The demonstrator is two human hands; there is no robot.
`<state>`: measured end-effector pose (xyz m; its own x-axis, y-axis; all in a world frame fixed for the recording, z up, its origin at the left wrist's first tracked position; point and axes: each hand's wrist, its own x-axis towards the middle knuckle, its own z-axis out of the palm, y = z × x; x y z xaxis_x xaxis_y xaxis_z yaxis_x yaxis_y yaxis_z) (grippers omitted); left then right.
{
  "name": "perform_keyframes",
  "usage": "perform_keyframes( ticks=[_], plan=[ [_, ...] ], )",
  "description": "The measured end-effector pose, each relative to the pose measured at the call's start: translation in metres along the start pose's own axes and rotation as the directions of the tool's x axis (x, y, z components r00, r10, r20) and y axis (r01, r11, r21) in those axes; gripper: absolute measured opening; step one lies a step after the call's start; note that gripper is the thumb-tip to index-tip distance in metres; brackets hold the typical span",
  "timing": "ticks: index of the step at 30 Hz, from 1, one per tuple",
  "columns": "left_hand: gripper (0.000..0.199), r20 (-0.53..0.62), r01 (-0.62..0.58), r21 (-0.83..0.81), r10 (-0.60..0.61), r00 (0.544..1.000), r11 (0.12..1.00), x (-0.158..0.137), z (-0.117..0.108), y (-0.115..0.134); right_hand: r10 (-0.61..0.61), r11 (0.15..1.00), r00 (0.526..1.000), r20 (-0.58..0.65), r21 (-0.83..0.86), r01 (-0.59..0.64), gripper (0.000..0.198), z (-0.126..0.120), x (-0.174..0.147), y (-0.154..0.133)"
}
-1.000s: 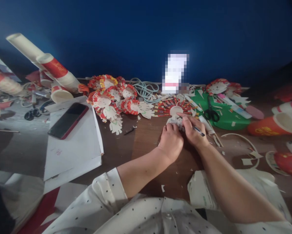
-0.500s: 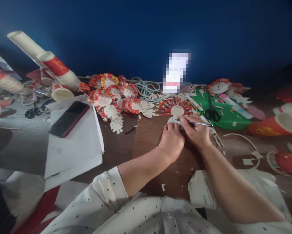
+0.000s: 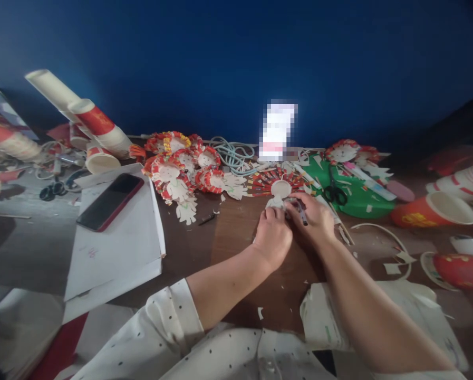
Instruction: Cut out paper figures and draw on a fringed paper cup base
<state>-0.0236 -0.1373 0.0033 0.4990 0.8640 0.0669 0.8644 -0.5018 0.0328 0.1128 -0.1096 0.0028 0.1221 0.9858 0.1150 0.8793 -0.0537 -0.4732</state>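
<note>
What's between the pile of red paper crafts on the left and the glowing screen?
A coiled pale blue cable lies between the crafts and screen, in the head view.

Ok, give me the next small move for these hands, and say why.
I'd probably bring the pen to the white paper cutout, with the left hand steadying it. The right hand grips the pen close beside it, the left hand seems to rest on its lower edge, and a green-lined neighbouring cutout suggests pen marks may belong there.
</note>
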Motion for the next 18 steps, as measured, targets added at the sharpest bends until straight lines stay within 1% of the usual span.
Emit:
perform_keyframes(
  ticks=[2,5,8,11,13,15,17,18],
  plan=[
    [0.045,-0.015,-0.001,0.013,0.001,1.000,1.000,0.000,0.002,0.000,-0.015,1.000,0.999,0.042,-0.014,0.016,0.038,-0.001,-0.001,-0.004],
    [0.042,-0.023,-0.007,0.026,0.008,1.000,1.000,0.000,0.005,0.000,-0.025,1.000,0.998,0.064,0.014,0.024,0.037,0.002,-0.001,-0.006],
    [0.038,-0.012,-0.008,0.006,0.008,1.000,1.000,0.002,0.004,-0.002,-0.011,0.998,0.999,0.041,0.063,0.008,0.033,0.007,0.000,-0.005],
    [0.033,-0.034,-0.016,-0.037,0.015,0.999,0.999,0.004,0.001,-0.007,-0.029,0.988,0.999,-0.038,0.150,0.034,0.031,0.012,0.002,0.001],
    [0.027,-0.108,-0.040,-0.090,0.031,0.994,0.995,0.005,-0.001,-0.013,-0.062,0.956,0.991,-0.116,0.278,0.093,0.034,0.015,0.004,0.005],
    [0.023,-0.244,-0.045,-0.178,0.000,0.970,0.983,0.007,-0.001,-0.020,-0.080,0.892,0.979,-0.186,0.426,0.153,0.036,0.017,0.007,0.010],
    [0.022,-0.381,-0.025,-0.295,-0.094,0.920,0.955,0.011,0.002,-0.027,-0.054,0.824,0.971,-0.232,0.539,0.175,0.036,0.017,0.010,0.013],
    [0.022,-0.428,-0.004,-0.362,-0.162,0.889,0.932,0.013,0.005,-0.031,-0.026,0.797,0.970,-0.240,0.581,0.165,0.036,0.017,0.012,0.014]
  ],
)
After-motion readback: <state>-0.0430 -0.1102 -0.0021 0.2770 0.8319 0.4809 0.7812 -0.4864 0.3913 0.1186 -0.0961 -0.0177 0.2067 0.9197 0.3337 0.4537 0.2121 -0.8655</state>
